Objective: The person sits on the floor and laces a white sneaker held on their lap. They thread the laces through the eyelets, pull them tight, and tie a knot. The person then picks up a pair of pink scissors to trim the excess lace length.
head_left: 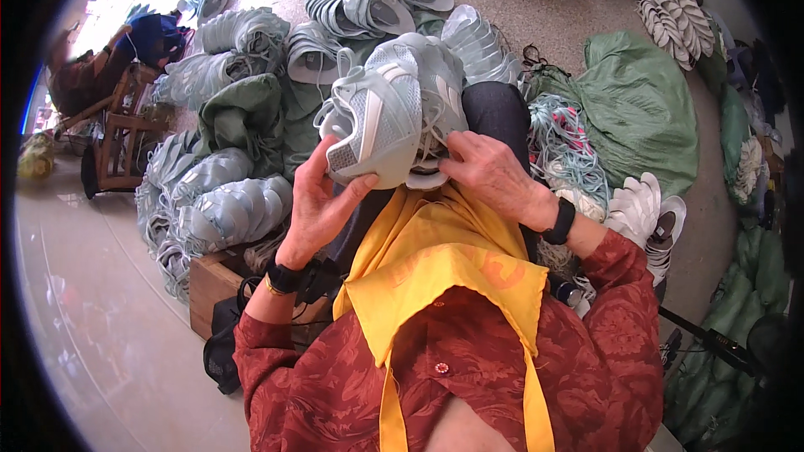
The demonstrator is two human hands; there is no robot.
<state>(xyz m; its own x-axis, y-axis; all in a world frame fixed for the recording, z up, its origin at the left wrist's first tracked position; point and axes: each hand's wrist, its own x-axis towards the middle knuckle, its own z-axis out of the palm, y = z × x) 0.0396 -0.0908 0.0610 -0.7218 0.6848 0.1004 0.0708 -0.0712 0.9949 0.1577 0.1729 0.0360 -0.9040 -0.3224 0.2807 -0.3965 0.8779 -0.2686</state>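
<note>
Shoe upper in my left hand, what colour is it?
The shoe upper is pale greenish grey with whitish stripes, best in the head view.

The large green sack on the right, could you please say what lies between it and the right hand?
Beyond the right hand, the head view shows the dark trouser leg, then tangled pale laces.

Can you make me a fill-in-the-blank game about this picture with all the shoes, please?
1. The person's apron is coloured ____.
2. The left hand grips a pale, lace-up ____ upper.
3. A gold-coloured bracelet circles the person's ____ wrist.
4. The big sack beside the loose laces is coloured ____.

Missing words: yellow; shoe; left; green.
</note>
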